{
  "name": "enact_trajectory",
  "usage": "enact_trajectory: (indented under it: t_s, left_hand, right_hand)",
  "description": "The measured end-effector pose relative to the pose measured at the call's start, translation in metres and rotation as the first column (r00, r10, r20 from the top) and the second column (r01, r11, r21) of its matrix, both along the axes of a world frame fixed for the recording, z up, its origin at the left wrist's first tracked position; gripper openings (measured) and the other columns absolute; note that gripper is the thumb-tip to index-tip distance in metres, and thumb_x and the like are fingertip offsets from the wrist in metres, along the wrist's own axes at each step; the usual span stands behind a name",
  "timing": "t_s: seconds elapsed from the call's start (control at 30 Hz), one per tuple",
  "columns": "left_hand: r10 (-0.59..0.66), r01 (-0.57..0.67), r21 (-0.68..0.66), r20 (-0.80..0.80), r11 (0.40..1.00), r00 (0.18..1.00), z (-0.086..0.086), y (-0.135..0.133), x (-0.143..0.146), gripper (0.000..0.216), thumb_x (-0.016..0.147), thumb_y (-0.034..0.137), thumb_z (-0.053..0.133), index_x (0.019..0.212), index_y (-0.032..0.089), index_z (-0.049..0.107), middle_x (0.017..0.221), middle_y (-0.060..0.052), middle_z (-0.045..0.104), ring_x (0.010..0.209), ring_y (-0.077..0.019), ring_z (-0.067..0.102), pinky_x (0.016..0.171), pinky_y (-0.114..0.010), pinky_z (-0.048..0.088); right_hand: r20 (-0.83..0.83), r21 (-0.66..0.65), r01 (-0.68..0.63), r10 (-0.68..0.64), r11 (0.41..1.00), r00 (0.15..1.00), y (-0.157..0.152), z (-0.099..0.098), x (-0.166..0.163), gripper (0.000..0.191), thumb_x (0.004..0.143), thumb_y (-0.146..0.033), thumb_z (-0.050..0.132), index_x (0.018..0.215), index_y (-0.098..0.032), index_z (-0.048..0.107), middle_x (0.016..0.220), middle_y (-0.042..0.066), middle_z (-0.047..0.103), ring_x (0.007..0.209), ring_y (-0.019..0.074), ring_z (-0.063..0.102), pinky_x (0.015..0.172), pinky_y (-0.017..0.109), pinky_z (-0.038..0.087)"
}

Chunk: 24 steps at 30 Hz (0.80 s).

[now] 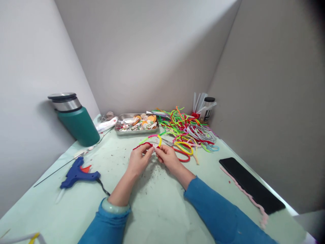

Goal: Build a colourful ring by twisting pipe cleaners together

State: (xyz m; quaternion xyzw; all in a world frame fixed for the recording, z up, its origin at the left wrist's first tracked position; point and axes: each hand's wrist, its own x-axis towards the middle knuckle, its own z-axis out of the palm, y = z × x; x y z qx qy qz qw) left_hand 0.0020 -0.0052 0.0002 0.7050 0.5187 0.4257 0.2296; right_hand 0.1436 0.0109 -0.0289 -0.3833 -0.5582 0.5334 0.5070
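Note:
My left hand (139, 158) and my right hand (167, 156) meet fingertip to fingertip over the pale green table (157, 210). Between them they pinch a red pipe cleaner (142, 145), which arcs out to the left of my left fingers. A yellow pipe cleaner (159, 140) curls up just above my right fingertips; I cannot tell if my right hand grips it. Both sleeves are blue, and a pale bangle (115, 206) circles my left wrist.
A heap of coloured pipe cleaners (189, 130) lies beyond my hands, with scissors (167, 142) at its edge. A metal tray (137, 123) of small pieces sits behind. A blue glue gun (77, 173), a green flask (76, 120) and a black phone (251, 184) surround the area.

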Motion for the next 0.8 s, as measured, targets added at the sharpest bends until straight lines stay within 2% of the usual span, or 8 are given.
enact_trajectory:
  t_s: [0.1, 0.27, 0.4, 0.57, 0.8]
  left_hand:
    - [-0.007, 0.012, -0.058, 0.093, 0.998, 0.996, -0.003, 0.0034, -0.0004, 0.031, 0.08, 0.043, 0.05, 0.084, 0.016, 0.065, 0.074, -0.001, 0.067, 0.06, -0.0118, 0.058, 0.056, -0.021, 0.043]
    - [0.038, -0.023, -0.111, 0.134, 0.994, 0.99, -0.0022, 0.0048, -0.0036, 0.033, 0.079, 0.045, 0.049, 0.069, 0.015, 0.061, 0.052, 0.002, 0.057, 0.051, -0.0111, 0.052, 0.052, -0.021, 0.038]
    - [0.055, -0.039, -0.12, 0.135, 0.992, 0.989, -0.0001, 0.0036, -0.0044, 0.032, 0.079, 0.043, 0.049, 0.069, 0.015, 0.061, 0.054, 0.001, 0.058, 0.052, -0.0113, 0.052, 0.053, -0.021, 0.038]
    - [0.048, -0.037, -0.096, 0.109, 0.995, 0.993, -0.0005, 0.0026, -0.0038, 0.031, 0.079, 0.041, 0.049, 0.067, 0.015, 0.06, 0.057, 0.0, 0.06, 0.057, -0.0122, 0.053, 0.056, -0.022, 0.038]
    - [-0.031, 0.038, -0.058, 0.111, 0.998, 0.993, 0.0004, 0.003, -0.0025, 0.018, 0.074, 0.032, 0.056, 0.075, 0.015, 0.062, 0.065, 0.0, 0.062, 0.061, -0.0124, 0.054, 0.06, -0.022, 0.04]
  right_hand:
    - [0.008, -0.004, -0.036, 0.036, 0.999, 0.999, -0.001, -0.0011, -0.0004, 0.029, 0.076, -0.044, 0.058, 0.064, -0.018, 0.05, 0.046, -0.006, 0.046, 0.039, 0.0059, 0.036, 0.039, 0.019, 0.026]
    - [-0.033, -0.039, -0.087, 0.085, 0.995, 0.996, -0.0039, 0.0051, 0.0011, 0.033, 0.078, -0.047, 0.055, 0.065, -0.016, 0.055, 0.048, -0.005, 0.049, 0.038, 0.0053, 0.038, 0.04, 0.018, 0.026]
    - [-0.093, -0.062, -0.057, 0.051, 0.996, 0.994, -0.004, 0.0075, 0.0011, 0.031, 0.075, -0.045, 0.059, 0.066, -0.016, 0.053, 0.055, -0.004, 0.053, 0.04, 0.0049, 0.039, 0.039, 0.018, 0.027]
    - [-0.098, -0.054, -0.038, 0.032, 0.998, 0.995, -0.0042, 0.0067, 0.001, 0.03, 0.077, -0.043, 0.058, 0.065, -0.016, 0.052, 0.052, -0.005, 0.049, 0.039, 0.0048, 0.038, 0.039, 0.018, 0.025]
    - [-0.138, -0.074, -0.019, 0.009, 0.997, 0.99, -0.0039, 0.0064, 0.0009, 0.029, 0.076, -0.041, 0.059, 0.064, -0.016, 0.052, 0.053, -0.005, 0.049, 0.039, 0.004, 0.037, 0.038, 0.018, 0.023]
